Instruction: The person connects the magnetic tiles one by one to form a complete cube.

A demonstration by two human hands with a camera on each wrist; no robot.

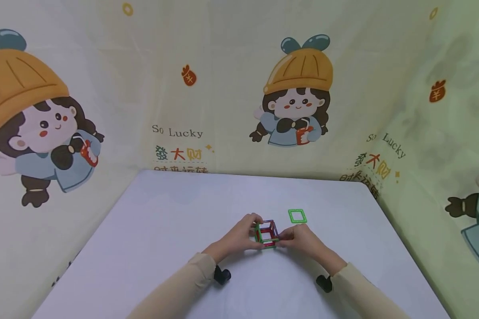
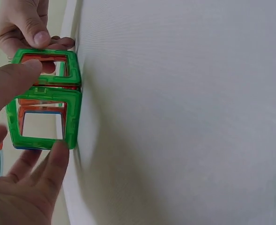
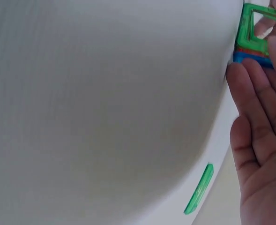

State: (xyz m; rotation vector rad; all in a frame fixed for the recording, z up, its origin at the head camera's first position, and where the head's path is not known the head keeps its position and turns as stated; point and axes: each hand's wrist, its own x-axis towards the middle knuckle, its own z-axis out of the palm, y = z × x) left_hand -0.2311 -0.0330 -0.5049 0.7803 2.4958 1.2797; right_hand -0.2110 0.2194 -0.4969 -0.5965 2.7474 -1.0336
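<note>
A small open cube of magnetic tiles (image 1: 269,240), with green, red and blue-purple frames, stands on the white table between both hands. My left hand (image 1: 236,235) grips its left side, thumb at the near face and fingers spread round the far edge. On the opposite side my right hand (image 1: 305,241) pinches the cube, thumb over a green frame (image 3: 245,33) and fingers along a blue edge (image 3: 250,57) in the right wrist view. Two green frames (image 2: 72,115) meet at a seam facing the left wrist camera. Past the right hand lies a loose green square tile (image 1: 291,216).
The white table (image 1: 183,212) runs back to a cloth backdrop (image 1: 227,88) printed with cartoon figures and lettering. Black wrist devices (image 1: 222,275) sit at both cuffs. The loose tile lies flat, just beyond the right knuckles.
</note>
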